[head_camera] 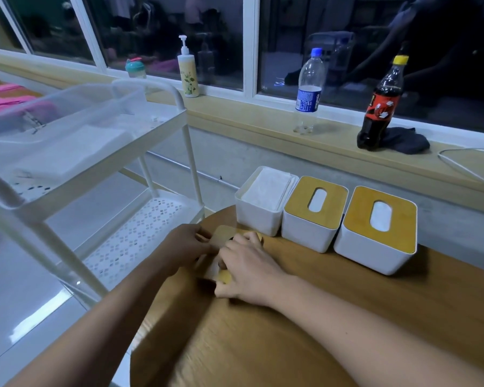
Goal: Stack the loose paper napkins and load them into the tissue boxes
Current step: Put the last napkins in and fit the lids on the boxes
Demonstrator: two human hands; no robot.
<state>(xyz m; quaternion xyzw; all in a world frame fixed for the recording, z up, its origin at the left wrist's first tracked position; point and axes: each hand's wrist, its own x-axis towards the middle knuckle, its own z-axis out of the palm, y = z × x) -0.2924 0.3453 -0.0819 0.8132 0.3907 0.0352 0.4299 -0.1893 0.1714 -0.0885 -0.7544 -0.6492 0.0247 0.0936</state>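
Observation:
Three white tissue boxes stand in a row at the table's far edge. The left box [256, 219] has no lid and is filled with stacked white napkins [266, 188]. The middle box [308, 230] and the right box [375, 247] each carry a wooden lid with an oval slot. A third wooden lid [221, 237], blurred and tilted, is just in front of the open box. My left hand [186, 243] pinches its left edge. My right hand [249, 272] curls over its right side and hides most of it.
A white tiered cart [179, 107] stands to the left of the wooden table [347, 303], with a clear bin [17, 118] holding white napkins on its top shelf. On the window ledge stand a pump bottle [188, 76], a water bottle [309, 90], a cola bottle [380, 107] and a dark cloth [405, 141].

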